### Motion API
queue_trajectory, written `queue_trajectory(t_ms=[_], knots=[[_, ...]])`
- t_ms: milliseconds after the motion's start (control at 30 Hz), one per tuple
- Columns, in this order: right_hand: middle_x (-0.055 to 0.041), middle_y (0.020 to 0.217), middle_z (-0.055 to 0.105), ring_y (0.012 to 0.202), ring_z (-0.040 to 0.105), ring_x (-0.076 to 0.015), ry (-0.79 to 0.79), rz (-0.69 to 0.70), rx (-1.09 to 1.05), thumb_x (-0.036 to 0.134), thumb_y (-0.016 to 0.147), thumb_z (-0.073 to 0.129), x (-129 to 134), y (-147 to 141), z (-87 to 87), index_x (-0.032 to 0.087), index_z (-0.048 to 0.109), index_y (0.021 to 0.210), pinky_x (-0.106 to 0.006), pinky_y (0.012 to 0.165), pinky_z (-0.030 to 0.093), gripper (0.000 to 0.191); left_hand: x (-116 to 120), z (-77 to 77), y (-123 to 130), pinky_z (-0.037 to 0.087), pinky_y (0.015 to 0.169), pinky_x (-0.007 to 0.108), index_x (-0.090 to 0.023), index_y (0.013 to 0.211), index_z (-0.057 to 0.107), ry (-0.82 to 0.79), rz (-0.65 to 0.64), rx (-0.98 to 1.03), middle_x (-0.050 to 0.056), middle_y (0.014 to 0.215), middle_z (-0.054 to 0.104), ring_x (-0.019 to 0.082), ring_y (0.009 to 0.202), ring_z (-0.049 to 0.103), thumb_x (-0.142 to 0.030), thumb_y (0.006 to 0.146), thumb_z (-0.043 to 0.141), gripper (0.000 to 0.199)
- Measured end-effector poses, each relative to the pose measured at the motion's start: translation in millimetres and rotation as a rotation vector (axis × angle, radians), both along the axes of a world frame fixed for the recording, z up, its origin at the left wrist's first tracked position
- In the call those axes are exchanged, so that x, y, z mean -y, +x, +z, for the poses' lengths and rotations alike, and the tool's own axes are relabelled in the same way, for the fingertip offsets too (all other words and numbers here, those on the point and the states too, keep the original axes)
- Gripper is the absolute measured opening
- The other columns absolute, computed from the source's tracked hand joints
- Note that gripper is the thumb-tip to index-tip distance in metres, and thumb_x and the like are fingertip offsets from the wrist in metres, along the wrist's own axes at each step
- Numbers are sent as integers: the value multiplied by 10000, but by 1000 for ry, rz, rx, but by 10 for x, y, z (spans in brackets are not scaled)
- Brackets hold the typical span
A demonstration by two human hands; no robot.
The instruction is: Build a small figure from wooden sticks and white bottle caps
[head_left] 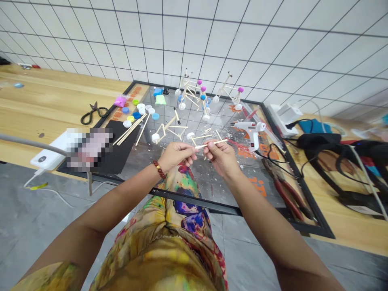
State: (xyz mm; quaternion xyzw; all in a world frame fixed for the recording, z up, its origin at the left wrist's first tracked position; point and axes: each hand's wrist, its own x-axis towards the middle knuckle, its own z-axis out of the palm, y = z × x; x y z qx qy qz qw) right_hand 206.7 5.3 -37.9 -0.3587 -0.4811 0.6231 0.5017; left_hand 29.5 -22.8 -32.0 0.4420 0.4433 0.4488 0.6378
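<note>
A thin wooden stick [220,141] lies nearly level between my two hands above the glass board. My left hand [180,155] pinches its left end, and my right hand [220,157] grips it between thumb and fingers further along. Just beyond my hands, a small piece built of sticks with a white bottle cap [190,136] rests on the board. To its left stands a stick frame [171,128] with another white cap and a dark-tipped stick. Further back are several stick models [194,95] with caps and pink and blue balls.
A white glue gun [251,131] lies right of my hands, with red-handled pliers [289,194] nearer. Loose sticks [129,131], coloured caps [141,107] and black scissors [93,113] are at left, near a white power bank [56,149] with cables. The black-framed board [194,182] reaches the tiled wall.
</note>
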Motion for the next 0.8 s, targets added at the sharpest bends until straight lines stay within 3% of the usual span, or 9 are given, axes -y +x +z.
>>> queue_trajectory(t_ms=[267, 400, 600, 700, 800], knots=[[15, 590, 645, 458, 462, -73, 44, 10, 56, 552, 611, 890, 28, -7, 3, 199, 718, 757, -238, 458, 340, 419, 28, -1, -13, 445, 448, 163, -112, 735, 724, 101, 1, -224, 6, 589, 660, 64, 464, 569, -138, 792, 608, 131], [12, 583, 647, 448, 444, -72, -9, 24, 51, 570, 582, 897, 28, 1, 15, 199, 704, 733, -237, 452, 321, 444, 56, -23, -15, 413, 453, 163, -134, 731, 741, 217, 2, -311, -13, 580, 646, 57, 459, 531, -164, 792, 594, 161], [72, 443, 506, 367, 271, -42, -77, 195, -67, 548, 573, 905, 72, 64, 90, 206, 627, 611, -260, 485, 363, 441, 8, -122, -47, 467, 570, 218, -176, 689, 751, 428, 225, -483, -13, 611, 685, 115, 579, 604, -219, 807, 645, 164], [63, 485, 543, 387, 288, -39, -75, 135, -87, 525, 602, 899, 78, 78, 99, 204, 648, 640, -252, 502, 370, 409, -21, -151, -63, 496, 648, 238, -187, 736, 777, 518, 256, -501, 18, 726, 744, 138, 676, 656, -207, 792, 687, 108], [44, 535, 581, 419, 333, -37, -74, 44, -49, 523, 613, 899, 57, 59, 67, 197, 673, 673, -228, 485, 327, 402, -19, -145, -50, 478, 622, 234, -173, 770, 777, 541, 213, -493, 49, 808, 751, 119, 642, 623, -225, 735, 770, 62]])
